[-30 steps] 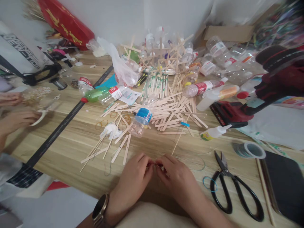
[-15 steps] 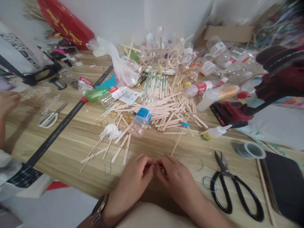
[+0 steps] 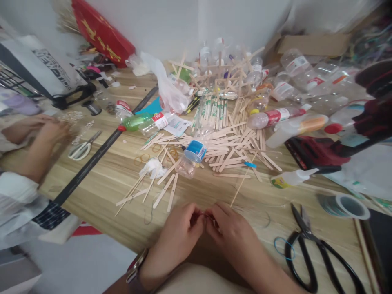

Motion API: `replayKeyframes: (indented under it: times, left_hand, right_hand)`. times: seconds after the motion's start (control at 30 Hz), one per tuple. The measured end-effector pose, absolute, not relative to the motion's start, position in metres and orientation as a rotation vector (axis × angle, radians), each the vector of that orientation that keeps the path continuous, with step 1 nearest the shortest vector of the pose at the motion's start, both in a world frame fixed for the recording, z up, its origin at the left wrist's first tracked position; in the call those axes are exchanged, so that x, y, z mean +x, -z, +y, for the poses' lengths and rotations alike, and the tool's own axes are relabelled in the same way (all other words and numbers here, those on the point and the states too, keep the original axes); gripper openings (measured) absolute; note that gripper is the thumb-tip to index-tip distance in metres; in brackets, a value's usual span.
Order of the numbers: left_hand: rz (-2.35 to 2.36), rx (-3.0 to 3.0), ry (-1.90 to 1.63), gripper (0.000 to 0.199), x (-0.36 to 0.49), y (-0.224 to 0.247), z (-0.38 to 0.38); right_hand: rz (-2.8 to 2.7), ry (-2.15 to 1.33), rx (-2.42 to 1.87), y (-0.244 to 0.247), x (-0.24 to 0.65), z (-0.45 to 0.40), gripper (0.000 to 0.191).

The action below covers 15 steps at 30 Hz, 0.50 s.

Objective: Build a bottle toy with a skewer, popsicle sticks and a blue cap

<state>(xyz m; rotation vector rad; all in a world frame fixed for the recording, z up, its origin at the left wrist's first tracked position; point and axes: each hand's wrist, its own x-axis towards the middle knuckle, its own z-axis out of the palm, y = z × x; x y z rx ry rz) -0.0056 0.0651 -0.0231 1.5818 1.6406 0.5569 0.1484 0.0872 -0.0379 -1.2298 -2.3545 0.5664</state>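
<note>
At the front edge of the wooden table, my left hand (image 3: 183, 225) and my right hand (image 3: 228, 224) meet fingertip to fingertip. Both are closed in a pinch on something too small to make out. Thin dark thread (image 3: 148, 216) lies on the wood to the left of my hands. Just beyond them are loose wooden sticks (image 3: 163, 191), a thin skewer with a blue piece (image 3: 241, 185) and a small bottle with a blue label (image 3: 195, 151). Black-handled scissors (image 3: 306, 233) lie open to the right, a blue ring (image 3: 284, 248) against one handle.
Behind stands a heap of craft sticks (image 3: 226, 143) and plastic bottles (image 3: 294, 65). On the right are a glue bottle (image 3: 290, 179), a spool (image 3: 352, 206) and a red power tool (image 3: 318, 151). Another person's hands (image 3: 45, 130) and white scissors (image 3: 82, 150) are at the left.
The view has turned left, so the table's things stand further right. More of the other person's hands and arms shows. My two hands stay together in the same pinch.
</note>
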Motion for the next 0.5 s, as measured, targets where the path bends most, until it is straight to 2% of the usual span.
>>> replayKeyframes:
  times: [0.13, 0.23, 0.37, 0.5]
  left_hand:
    - [1.768, 1.630, -0.598, 0.013, -0.027, 0.020, 0.068]
    - [2.002, 1.579, -0.757, 0.014, -0.061, 0.017, 0.075]
    - [2.255, 1.482, -0.914, 0.026, -0.111, 0.019, 0.093]
    - [2.439, 1.596, -0.665, 0.034, -0.137, 0.025, 0.115]
  right_hand:
    - [-2.258, -0.616, -1.173, 0.036, 0.148, 0.091, 0.022]
    - [-2.176, -0.638, -1.069, 0.020, 0.152, 0.091, 0.020]
    - [-2.230, -0.646, -0.794, -0.016, 0.151, 0.092, 0.028]
    - [-2.399, -0.619, -0.655, -0.026, 0.135, 0.097, 0.030]
